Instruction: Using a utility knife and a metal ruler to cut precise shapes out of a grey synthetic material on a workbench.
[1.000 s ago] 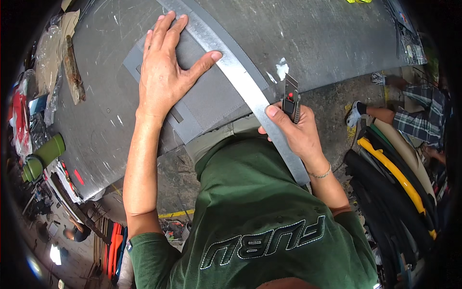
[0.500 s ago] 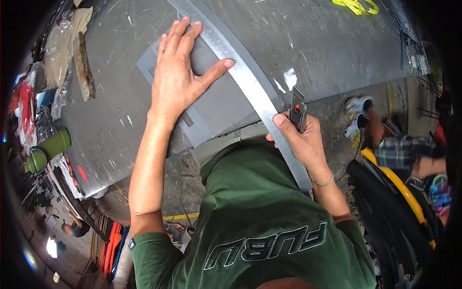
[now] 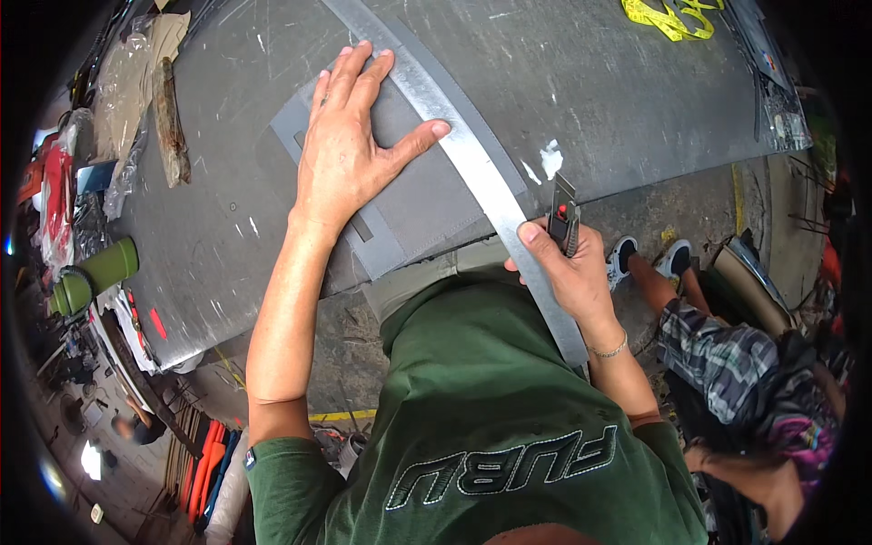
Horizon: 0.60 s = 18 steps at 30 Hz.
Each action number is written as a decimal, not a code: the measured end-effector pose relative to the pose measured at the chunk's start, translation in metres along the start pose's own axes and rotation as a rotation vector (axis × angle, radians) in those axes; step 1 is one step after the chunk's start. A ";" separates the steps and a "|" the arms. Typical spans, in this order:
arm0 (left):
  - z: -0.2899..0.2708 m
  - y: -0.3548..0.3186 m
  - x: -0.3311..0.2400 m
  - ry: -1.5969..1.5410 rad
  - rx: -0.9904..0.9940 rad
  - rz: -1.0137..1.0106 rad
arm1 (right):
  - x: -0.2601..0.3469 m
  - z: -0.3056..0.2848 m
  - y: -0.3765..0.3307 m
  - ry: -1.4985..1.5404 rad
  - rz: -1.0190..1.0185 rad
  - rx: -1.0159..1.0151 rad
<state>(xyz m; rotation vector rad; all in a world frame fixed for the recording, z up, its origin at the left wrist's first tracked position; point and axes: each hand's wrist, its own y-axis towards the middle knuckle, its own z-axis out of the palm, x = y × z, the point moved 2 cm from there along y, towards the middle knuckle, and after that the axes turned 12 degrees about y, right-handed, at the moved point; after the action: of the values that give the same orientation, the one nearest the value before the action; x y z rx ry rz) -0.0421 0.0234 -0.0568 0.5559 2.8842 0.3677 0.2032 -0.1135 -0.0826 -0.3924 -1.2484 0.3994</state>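
A long metal ruler (image 3: 477,173) lies slantwise across a flat grey stitched panel (image 3: 425,193) that has narrow slots. My left hand (image 3: 343,159) is spread flat on the panel, with its thumb and fingertips reaching onto the ruler. At the table's near edge, my right hand (image 3: 577,277) grips the ruler between thumb and fingers. That same hand also holds a box cutter (image 3: 563,222), its blade pointing up and away from me. The ruler's near end sticks out past the table toward my shirt.
A yellow tape measure (image 3: 668,20) lies on the dark table (image 3: 599,91) at far right. Brown paper (image 3: 123,95), a rough brown strip (image 3: 171,132) and a green cylinder (image 3: 109,274) are at left. Close on my right is another person in plaid shorts (image 3: 718,359).
The other person has come nearer along my right side. My hands, the ruler and the box cutter keep their places on the panel; the whole view has shifted slightly.
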 end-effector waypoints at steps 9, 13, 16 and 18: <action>-0.001 0.000 -0.003 0.008 -0.003 -0.016 | -0.002 -0.003 0.001 -0.010 -0.021 0.014; -0.002 0.000 -0.003 0.003 -0.003 -0.016 | -0.001 -0.002 0.001 0.001 -0.010 0.005; -0.002 0.000 -0.003 0.002 0.001 -0.017 | -0.002 0.000 0.000 0.016 -0.013 -0.003; -0.002 0.000 -0.003 0.001 0.001 -0.016 | -0.003 -0.001 0.000 0.008 -0.011 -0.001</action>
<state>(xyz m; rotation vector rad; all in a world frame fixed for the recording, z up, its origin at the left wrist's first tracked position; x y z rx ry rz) -0.0402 0.0220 -0.0547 0.5319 2.8880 0.3642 0.2030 -0.1146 -0.0849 -0.3881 -1.2429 0.3877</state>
